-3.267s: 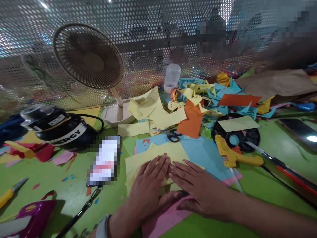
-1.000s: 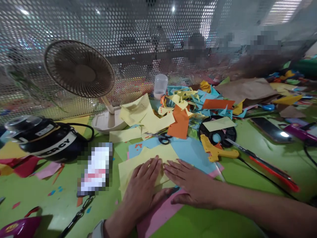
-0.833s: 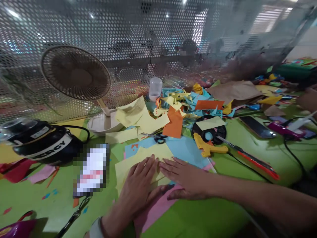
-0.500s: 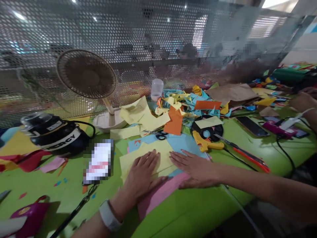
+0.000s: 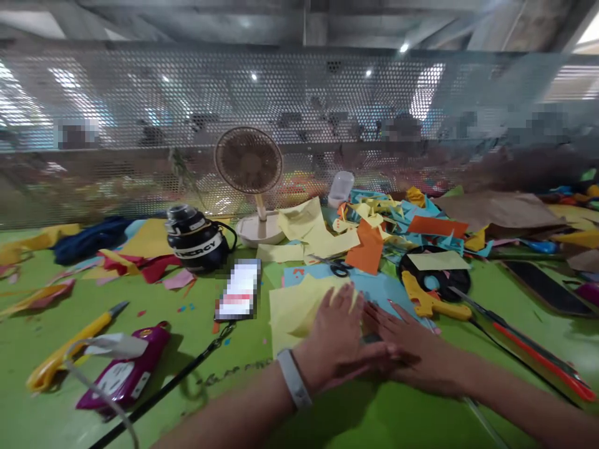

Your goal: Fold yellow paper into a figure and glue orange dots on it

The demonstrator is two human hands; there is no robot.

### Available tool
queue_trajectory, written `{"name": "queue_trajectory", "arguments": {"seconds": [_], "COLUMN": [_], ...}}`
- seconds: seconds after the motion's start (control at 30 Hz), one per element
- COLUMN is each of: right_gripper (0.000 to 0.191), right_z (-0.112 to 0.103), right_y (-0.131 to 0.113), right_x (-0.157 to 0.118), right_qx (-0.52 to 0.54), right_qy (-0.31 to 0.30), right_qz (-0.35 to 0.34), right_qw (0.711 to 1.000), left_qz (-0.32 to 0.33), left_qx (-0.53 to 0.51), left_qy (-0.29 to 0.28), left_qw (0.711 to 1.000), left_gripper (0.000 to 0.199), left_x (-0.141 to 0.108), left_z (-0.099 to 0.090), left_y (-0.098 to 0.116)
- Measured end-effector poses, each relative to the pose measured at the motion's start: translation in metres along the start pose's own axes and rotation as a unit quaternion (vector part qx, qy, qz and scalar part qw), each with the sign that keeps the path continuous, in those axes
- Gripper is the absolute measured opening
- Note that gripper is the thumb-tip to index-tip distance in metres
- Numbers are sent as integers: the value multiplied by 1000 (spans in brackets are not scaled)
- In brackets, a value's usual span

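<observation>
My left hand [image 5: 334, 330], with a pale band [image 5: 294, 379] on its wrist, lies flat with fingers stretched on a sheet of pale yellow paper [image 5: 290, 312]. Close against it, my right hand [image 5: 412, 349] also lies flat, its fingertips near the paper's right side. The left thumb reaches across the right hand. Under the yellow sheet is light blue paper [image 5: 386, 284]. Pink paper lies beneath the hands, mostly hidden. Scissors [image 5: 337, 267] rest just beyond the sheets, and a yellow glue gun [image 5: 433, 304] sits right of them beside a black disc [image 5: 461, 277].
Paper scraps [image 5: 374, 212] are heaped behind, near a fan [image 5: 249, 162] and a clear cup [image 5: 341, 187]. Left are a black jug [image 5: 194, 246], a phone [image 5: 239, 290], a purple packet [image 5: 128, 368] and a yellow cutter [image 5: 70, 349]. A red-and-black cutter [image 5: 538, 349] lies right.
The view has swung left and lifted. My left hand has slid right across the yellow paper, so the two hands now meet and overlap. Less pink paper shows.
</observation>
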State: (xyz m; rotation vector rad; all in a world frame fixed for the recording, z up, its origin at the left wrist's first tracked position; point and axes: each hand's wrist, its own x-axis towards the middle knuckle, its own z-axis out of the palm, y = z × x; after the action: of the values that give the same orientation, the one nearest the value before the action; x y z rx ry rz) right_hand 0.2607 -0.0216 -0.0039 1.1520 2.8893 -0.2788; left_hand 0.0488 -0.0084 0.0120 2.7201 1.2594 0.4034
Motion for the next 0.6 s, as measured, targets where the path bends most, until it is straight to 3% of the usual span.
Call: {"name": "queue_trajectory", "arguments": {"seconds": [0.1,0.23,0.6], "right_gripper": [88,87,84], "right_z": [11,14,5], "right_y": [7,10,5], "right_x": [0,-2,-2], "right_qx": [-31,-34,-5], "right_qy": [37,51,13], "right_qz": [-34,-42,-9], "right_qw": [998,997,1000], "left_qz": [1,-8,25], "left_qx": [-35,-40,-33], "left_qy": [-25,-40,-62], "left_qw": [999,998,997], "left_gripper": [107,107,95], "left_x": [-2,-13,-27], "left_z": [16,26,20], "left_y": [8,3,-13]}}
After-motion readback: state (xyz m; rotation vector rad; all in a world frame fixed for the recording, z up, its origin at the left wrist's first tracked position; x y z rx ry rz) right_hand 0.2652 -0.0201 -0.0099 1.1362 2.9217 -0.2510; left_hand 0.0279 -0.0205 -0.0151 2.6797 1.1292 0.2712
